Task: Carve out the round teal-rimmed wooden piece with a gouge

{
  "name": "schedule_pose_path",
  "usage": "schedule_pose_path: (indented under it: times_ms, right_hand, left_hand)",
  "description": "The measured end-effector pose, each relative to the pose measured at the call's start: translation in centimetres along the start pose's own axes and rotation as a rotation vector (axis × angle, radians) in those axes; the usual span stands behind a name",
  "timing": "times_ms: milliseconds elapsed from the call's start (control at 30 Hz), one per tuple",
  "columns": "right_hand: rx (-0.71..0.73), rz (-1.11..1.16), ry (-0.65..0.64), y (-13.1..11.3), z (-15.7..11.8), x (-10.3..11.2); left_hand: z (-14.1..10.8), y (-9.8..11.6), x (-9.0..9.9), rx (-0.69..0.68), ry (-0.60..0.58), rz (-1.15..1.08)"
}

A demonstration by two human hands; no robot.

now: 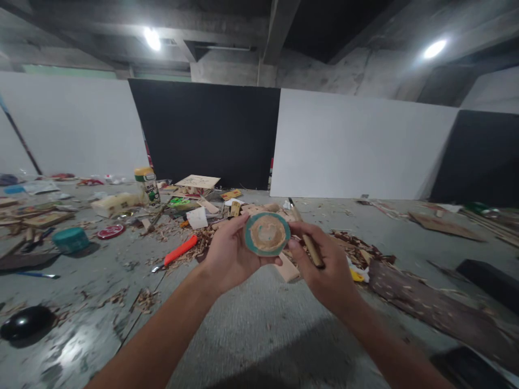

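Observation:
A round carved wooden disc [267, 234] with a teal rim and a rough, bare wood middle is held up in front of me, face toward the camera. My left hand [232, 248] grips its left edge, with the thumb on top and fingers curling underneath. At the disc's right edge, the thumb and fingertips of my right hand [320, 265] touch the rim. That hand also holds a wooden-handled carving tool [310, 243], tilted across the fingers with its slim tip pointing up and away. Below the disc lies a pale wood strip [288, 268].
Wood shavings [205, 243] litter the floor. Left are an orange utility knife [181, 250], a teal round container [70, 240], a red lid [111, 231], a yellow-capped canister [146, 186] and a black rounded object [27, 324]. A dark board [430, 308] lies right; upright panels [360, 146] stand behind.

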State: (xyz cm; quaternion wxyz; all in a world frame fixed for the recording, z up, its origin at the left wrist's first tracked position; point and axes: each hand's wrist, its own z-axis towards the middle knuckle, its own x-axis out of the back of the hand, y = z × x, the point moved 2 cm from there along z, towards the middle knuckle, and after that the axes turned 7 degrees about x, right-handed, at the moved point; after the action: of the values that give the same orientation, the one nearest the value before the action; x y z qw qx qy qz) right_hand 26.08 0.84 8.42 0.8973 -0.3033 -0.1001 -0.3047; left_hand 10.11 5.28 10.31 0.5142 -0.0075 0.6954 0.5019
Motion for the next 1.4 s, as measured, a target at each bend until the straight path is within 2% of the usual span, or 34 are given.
schedule_pose_path:
  times_ms: [200,300,500,767,1133,1333,1400]
  right_hand:
    - [0.064,0.233,-0.028,-1.0,0.3,1.8]
    - [0.036,0.311,-0.046,-1.9,0.4,2.8]
    - [-0.052,0.122,-0.213,-3.3,0.1,3.5]
    - [-0.028,-0.003,-0.336,-4.2,0.5,3.2]
    - [-0.009,0.069,-0.296,-4.4,0.4,2.9]
    - [-0.007,0.061,-0.395,-4.6,0.4,2.9]
    - [0.008,0.02,-0.385,-4.5,0.4,2.9]
  left_hand:
    - [0.0,0.4,0.2,-0.014,0.008,0.0]
    - [0.0,0.6,0.4,-0.032,-0.013,-0.03]
    - [-0.3,0.9,0.2,-0.073,0.0,-0.035]
    - [-0.5,1.2,0.3,-0.094,-0.009,0.014]
    - [-0.7,1.2,-0.1,-0.097,-0.126,-0.028]
    - [-0.6,1.3,0.2,-0.122,-0.054,-0.037]
    - [-0.6,1.3,0.0,-0.138,-0.029,-0.002]
